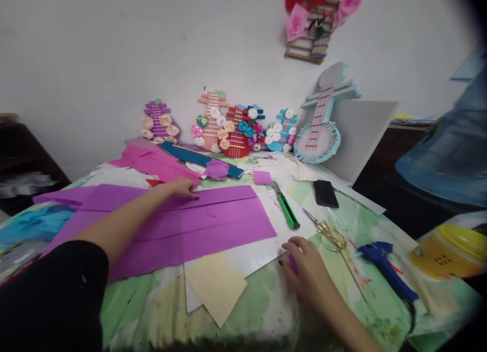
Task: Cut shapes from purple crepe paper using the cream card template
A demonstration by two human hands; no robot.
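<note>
A large sheet of purple crepe paper point(224, 220) with fold lines lies across the left and middle of the table. My left hand point(181, 188) reaches over it, fingers curled together at its far edge. My right hand point(306, 263) is closed beside the near right edge of a white board point(258, 260), with a small bit of purple paper point(293, 264) showing between thumb and fingers. A cream paper piece point(216, 286) rests over the board's near corner. Beyond the right hand are a green utility knife point(286, 207) and gold-handled scissors point(331, 236).
A blue glue gun point(388, 268) and a yellow tub point(449, 250) are at the right. A black phone-like slab point(325, 194) lies farther back. Pink crepe paper point(152, 162) and a dark blue strip point(201, 158) lie behind; decorated instrument models point(236, 134) lean against the wall.
</note>
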